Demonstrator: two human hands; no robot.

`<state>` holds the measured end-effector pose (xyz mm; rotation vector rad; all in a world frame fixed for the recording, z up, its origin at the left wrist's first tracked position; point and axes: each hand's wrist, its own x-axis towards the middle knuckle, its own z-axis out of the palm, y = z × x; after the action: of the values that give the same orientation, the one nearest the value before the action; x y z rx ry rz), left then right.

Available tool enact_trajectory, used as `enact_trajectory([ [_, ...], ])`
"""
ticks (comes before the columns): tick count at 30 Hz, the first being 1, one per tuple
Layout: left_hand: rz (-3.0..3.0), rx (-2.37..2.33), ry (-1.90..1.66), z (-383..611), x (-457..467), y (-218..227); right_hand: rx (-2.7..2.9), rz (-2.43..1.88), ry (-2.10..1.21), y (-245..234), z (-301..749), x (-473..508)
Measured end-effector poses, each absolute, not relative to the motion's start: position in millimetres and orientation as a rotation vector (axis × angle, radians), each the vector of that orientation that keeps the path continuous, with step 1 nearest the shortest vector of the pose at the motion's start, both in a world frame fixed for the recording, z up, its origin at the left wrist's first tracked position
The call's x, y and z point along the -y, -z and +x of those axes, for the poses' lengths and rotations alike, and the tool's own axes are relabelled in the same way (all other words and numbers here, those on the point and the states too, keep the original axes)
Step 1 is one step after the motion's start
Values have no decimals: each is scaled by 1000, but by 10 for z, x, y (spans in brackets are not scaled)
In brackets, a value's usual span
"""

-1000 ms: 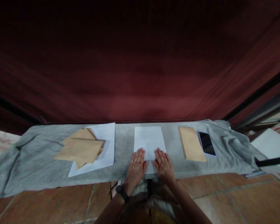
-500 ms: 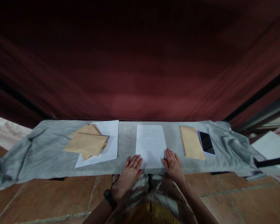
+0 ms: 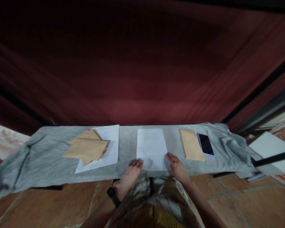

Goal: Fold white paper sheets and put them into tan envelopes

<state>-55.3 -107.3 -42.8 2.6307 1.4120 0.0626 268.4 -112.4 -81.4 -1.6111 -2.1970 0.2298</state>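
Observation:
A white sheet of paper (image 3: 152,146) lies flat on a grey cloth (image 3: 49,158) straight in front of me. My left hand (image 3: 130,175) rests at the sheet's near left corner, fingers stretched out and holding nothing. My right hand (image 3: 177,166) lies at the sheet's near right corner, fingers also flat and apart. A black watch (image 3: 113,195) is on my left wrist.
A pile of brown envelopes (image 3: 86,148) sits on another white sheet (image 3: 110,148) at the left. To the right lie a brown envelope stack (image 3: 191,144) and a dark phone (image 3: 205,144). A red curtain (image 3: 142,79) hangs behind. Tiled floor (image 3: 239,199) lies below.
Both hands slid off the middle of the white sheet, apart and back toward me, to its near corners. The view shifted slightly.

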Motion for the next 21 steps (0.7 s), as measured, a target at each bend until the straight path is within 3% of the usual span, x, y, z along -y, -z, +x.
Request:
enact_trajectory([
  [6, 2210, -1310, -525, -579, 1114, -94, 2004, -1498, -642, 660, 2814, 1158],
  [12, 1722, -1203, -803, -689, 1095, -252, 1765, -1351, -911, 514, 2756, 1248],
  [21, 1200, -1364, -1305, -536, 608, 7, 1619, -1647, -619, 460, 2395, 868],
])
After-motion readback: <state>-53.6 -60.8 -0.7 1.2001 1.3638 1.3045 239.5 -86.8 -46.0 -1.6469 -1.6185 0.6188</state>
